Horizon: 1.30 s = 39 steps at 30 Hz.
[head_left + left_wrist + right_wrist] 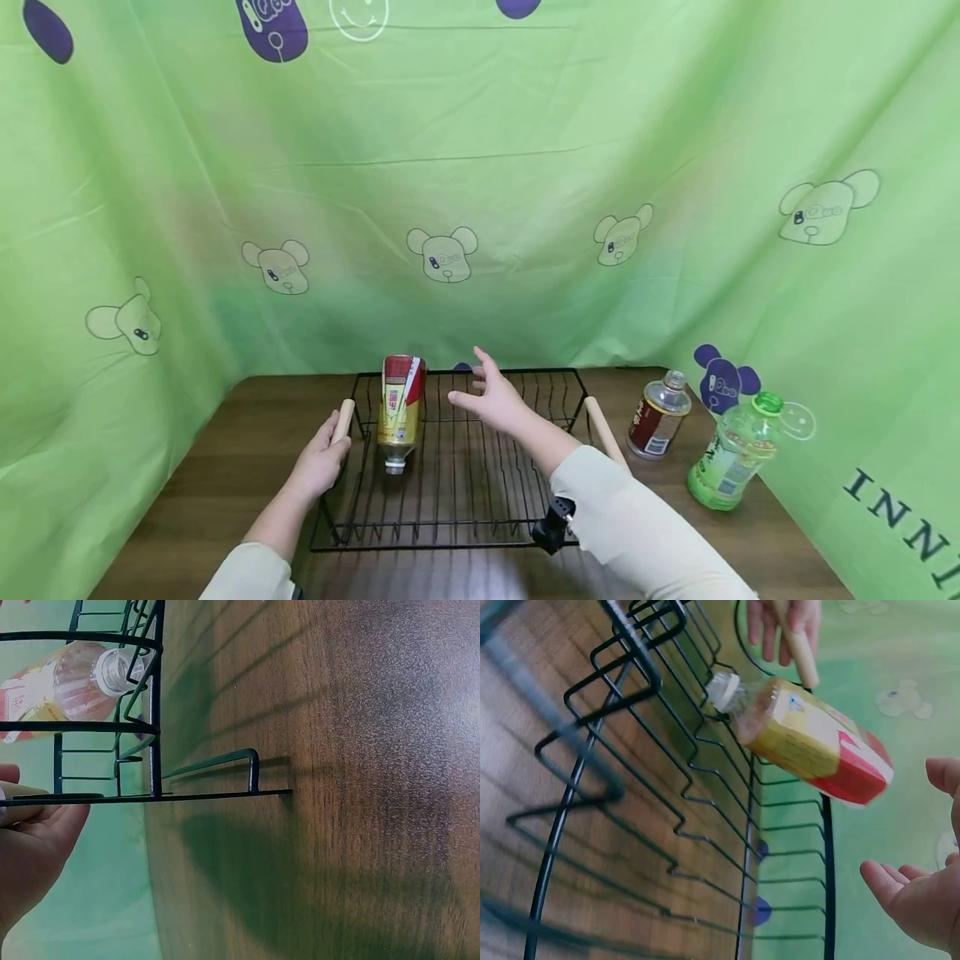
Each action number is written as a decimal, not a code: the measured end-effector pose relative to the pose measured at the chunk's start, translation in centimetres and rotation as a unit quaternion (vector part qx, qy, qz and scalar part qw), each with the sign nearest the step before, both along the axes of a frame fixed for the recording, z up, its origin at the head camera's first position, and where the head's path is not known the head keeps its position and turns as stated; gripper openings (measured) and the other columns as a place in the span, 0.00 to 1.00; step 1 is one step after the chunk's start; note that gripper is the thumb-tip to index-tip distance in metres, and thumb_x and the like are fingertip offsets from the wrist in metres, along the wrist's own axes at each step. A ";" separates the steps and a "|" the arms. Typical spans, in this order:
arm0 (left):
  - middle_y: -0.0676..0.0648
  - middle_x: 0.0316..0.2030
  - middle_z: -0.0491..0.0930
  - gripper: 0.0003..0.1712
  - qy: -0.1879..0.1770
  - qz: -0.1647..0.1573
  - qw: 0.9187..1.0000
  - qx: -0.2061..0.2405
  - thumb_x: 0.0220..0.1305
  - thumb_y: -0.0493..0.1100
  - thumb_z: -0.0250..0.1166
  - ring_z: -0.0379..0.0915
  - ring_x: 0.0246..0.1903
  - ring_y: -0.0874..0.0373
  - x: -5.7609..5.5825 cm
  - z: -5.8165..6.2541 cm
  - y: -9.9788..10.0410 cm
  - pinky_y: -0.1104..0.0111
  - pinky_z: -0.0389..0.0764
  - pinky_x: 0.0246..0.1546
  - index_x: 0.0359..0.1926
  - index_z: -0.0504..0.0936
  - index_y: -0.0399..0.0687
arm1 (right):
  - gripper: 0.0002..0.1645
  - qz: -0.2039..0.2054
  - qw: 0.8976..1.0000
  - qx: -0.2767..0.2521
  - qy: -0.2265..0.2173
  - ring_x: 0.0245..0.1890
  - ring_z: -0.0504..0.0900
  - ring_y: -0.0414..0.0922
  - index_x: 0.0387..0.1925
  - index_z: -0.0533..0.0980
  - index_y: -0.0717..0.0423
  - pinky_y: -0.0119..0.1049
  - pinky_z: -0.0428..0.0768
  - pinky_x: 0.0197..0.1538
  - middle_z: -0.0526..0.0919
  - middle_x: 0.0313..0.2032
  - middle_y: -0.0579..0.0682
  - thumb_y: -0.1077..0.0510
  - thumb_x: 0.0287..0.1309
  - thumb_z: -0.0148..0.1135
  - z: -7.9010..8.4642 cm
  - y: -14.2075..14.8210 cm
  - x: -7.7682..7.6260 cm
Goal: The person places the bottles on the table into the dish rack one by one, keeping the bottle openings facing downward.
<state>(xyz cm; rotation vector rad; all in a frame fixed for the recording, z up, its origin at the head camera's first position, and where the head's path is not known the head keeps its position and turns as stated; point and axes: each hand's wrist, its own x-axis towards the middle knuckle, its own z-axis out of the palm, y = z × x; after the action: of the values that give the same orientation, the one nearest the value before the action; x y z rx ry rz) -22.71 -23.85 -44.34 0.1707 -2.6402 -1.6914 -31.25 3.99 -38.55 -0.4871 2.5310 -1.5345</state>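
Note:
A black wire dish rack (420, 547) with wooden side handles stands on the table. My left hand (318, 458) grips its left wooden handle (344, 419); the left wrist view shows that hand's thumb side (41, 859) beside the frame. Inside the rack, toward the left, a bottle (402, 400) with a red and yellow label leans upside down, its white cap (724, 691) among the wires. My right hand (498, 404) hovers over the rack's middle, right of the bottle, fingers spread and holding nothing. In the right wrist view the hand (922, 904) is apart from the bottle.
To the right of the rack stand a clear bottle (658, 417) with a dark red label and a larger green bottle (731, 458), both upright and uncapped. The rack's right wooden handle (606, 433) lies beside my right forearm. A green cloth (525, 167) hangs behind the brown table (202, 508).

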 end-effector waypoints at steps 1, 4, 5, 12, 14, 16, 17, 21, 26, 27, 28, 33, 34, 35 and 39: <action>0.29 0.75 0.40 0.36 -0.002 0.001 1.000 -0.001 0.74 0.37 0.45 0.39 0.74 0.33 0.0 0.0 0.0 0.41 0.48 0.71 0.76 0.40 0.33 | 0.55 -0.001 1.000 -0.001 -0.001 0.69 0.65 0.63 0.78 0.42 0.50 0.58 0.68 0.66 0.59 0.72 0.66 0.50 0.61 0.65 0.1 0.4 0.1; 0.28 0.75 0.40 0.36 -0.002 -0.002 1.000 -0.003 0.74 0.37 0.44 0.39 0.73 0.33 0.0 -0.1 -0.1 0.41 0.49 0.70 0.76 0.40 0.33 | 0.54 -0.005 1.000 0.005 0.007 0.69 0.64 0.63 0.78 0.42 0.50 0.59 0.68 0.67 0.59 0.72 0.66 0.50 0.62 0.65 0.4 1.7 0.2; 0.28 0.75 0.40 0.37 -0.003 -0.002 1.000 -0.003 0.74 0.37 0.44 0.38 0.73 0.33 0.0 -0.2 -0.1 0.41 0.49 0.71 0.76 0.39 0.33 | 0.54 -0.006 1.000 0.005 0.007 0.69 0.64 0.62 0.78 0.42 0.49 0.59 0.68 0.67 0.59 0.72 0.65 0.50 0.62 0.65 0.5 2.2 0.3; 0.29 0.75 0.39 0.37 -0.005 -0.006 1.000 -0.003 0.74 0.36 0.44 0.37 0.74 0.33 0.0 -0.2 -0.1 0.41 0.48 0.71 0.76 0.39 0.33 | 0.54 -0.012 1.000 -0.003 0.015 0.71 0.60 0.63 0.78 0.39 0.49 0.60 0.70 0.64 0.55 0.73 0.64 0.51 0.64 0.63 1.4 5.6 0.5; 0.29 0.75 0.39 0.37 -0.004 -0.008 1.000 -0.002 0.74 0.36 0.44 0.37 0.74 0.34 0.0 -0.2 -0.1 0.42 0.47 0.72 0.76 0.39 0.32 | 0.55 -0.018 1.000 -0.005 0.023 0.71 0.60 0.63 0.78 0.39 0.49 0.60 0.69 0.65 0.55 0.73 0.65 0.51 0.63 0.63 1.5 6.6 0.4; 0.29 0.75 0.39 0.37 -0.003 -0.009 1.000 -0.001 0.74 0.37 0.45 0.37 0.74 0.34 -0.1 -0.1 -0.1 0.42 0.46 0.72 0.76 0.39 0.32 | 0.55 -0.023 0.999 -0.004 0.031 0.71 0.60 0.64 0.78 0.38 0.50 0.61 0.69 0.64 0.55 0.73 0.66 0.50 0.63 0.63 1.6 7.6 0.5; 0.29 0.75 0.39 0.37 -0.004 -0.009 1.000 -0.001 0.74 0.37 0.44 0.37 0.74 0.34 -0.1 -0.1 -0.1 0.42 0.46 0.72 0.76 0.39 0.33 | 0.55 -0.027 0.999 -0.004 0.033 0.71 0.59 0.64 0.78 0.38 0.50 0.61 0.70 0.64 0.55 0.73 0.65 0.50 0.63 0.63 1.7 8.1 0.6; 0.29 0.75 0.38 0.37 -0.009 -0.009 1.000 0.002 0.74 0.37 0.44 0.36 0.74 0.34 -0.1 -0.3 -0.2 0.41 0.46 0.72 0.76 0.38 0.34 | 0.54 -0.047 0.998 -0.013 0.046 0.71 0.58 0.64 0.78 0.39 0.51 0.61 0.69 0.65 0.54 0.74 0.66 0.51 0.64 0.63 2.1 9.9 1.2; 0.29 0.75 0.38 0.37 -0.008 -0.010 1.000 0.001 0.74 0.37 0.44 0.36 0.74 0.33 0.0 -0.2 -0.1 0.41 0.46 0.72 0.76 0.38 0.34 | 0.53 -0.084 0.993 -0.038 0.071 0.71 0.58 0.65 0.78 0.41 0.54 0.59 0.64 0.69 0.53 0.73 0.67 0.52 0.64 0.63 2.4 12.1 1.9; 0.29 0.75 0.38 0.37 -0.008 -0.010 1.000 0.001 0.74 0.37 0.44 0.36 0.74 0.34 -0.1 -0.3 -0.1 0.41 0.46 0.72 0.76 0.38 0.34 | 0.53 -0.089 0.992 -0.042 0.074 0.71 0.58 0.65 0.77 0.40 0.55 0.59 0.64 0.69 0.53 0.73 0.68 0.53 0.64 0.63 2.4 12.6 2.0; 0.29 0.75 0.38 0.37 -0.009 -0.011 1.000 0.001 0.74 0.37 0.44 0.36 0.74 0.34 0.0 -0.2 -0.1 0.41 0.45 0.72 0.76 0.38 0.34 | 0.54 -0.095 0.992 -0.045 0.076 0.71 0.58 0.65 0.77 0.40 0.55 0.59 0.63 0.69 0.53 0.73 0.68 0.53 0.63 0.63 2.4 13.1 2.1; 0.30 0.76 0.38 0.37 -0.012 -0.012 1.000 0.003 0.75 0.37 0.44 0.35 0.74 0.34 0.0 -0.1 -0.1 0.41 0.45 0.72 0.76 0.37 0.34 | 0.54 -0.118 0.988 -0.055 0.087 0.71 0.57 0.66 0.77 0.39 0.58 0.61 0.65 0.67 0.52 0.72 0.70 0.57 0.64 0.63 2.4 15.4 3.1; 0.30 0.76 0.38 0.37 -0.013 -0.012 1.000 0.002 0.75 0.37 0.44 0.35 0.74 0.34 0.1 0.0 0.0 0.41 0.45 0.72 0.76 0.37 0.34 | 0.54 -0.123 0.987 -0.054 0.092 0.71 0.57 0.66 0.77 0.39 0.58 0.61 0.65 0.68 0.52 0.72 0.71 0.57 0.64 0.63 2.4 15.9 3.3; 0.30 0.76 0.38 0.37 -0.013 -0.012 1.000 0.001 0.75 0.38 0.44 0.35 0.74 0.34 0.1 0.0 0.0 0.41 0.45 0.72 0.76 0.37 0.34 | 0.54 -0.127 0.986 -0.051 0.099 0.70 0.56 0.67 0.77 0.39 0.59 0.61 0.64 0.68 0.52 0.72 0.72 0.58 0.64 0.63 2.4 16.4 3.5; 0.29 0.76 0.37 0.37 -0.012 -0.014 1.000 0.000 0.75 0.38 0.44 0.35 0.74 0.34 0.2 0.1 -0.1 0.41 0.45 0.72 0.76 0.37 0.33 | 0.54 -0.161 0.978 -0.032 0.131 0.70 0.57 0.68 0.77 0.41 0.61 0.63 0.62 0.68 0.53 0.71 0.72 0.57 0.62 0.64 2.4 18.2 4.4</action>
<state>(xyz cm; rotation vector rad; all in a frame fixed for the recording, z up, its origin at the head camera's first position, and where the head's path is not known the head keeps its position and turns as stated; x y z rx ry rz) -22.55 -23.95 -44.22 0.1551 -2.6728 -1.7080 -26.81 22.21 -36.12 -0.3136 2.8856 -1.7679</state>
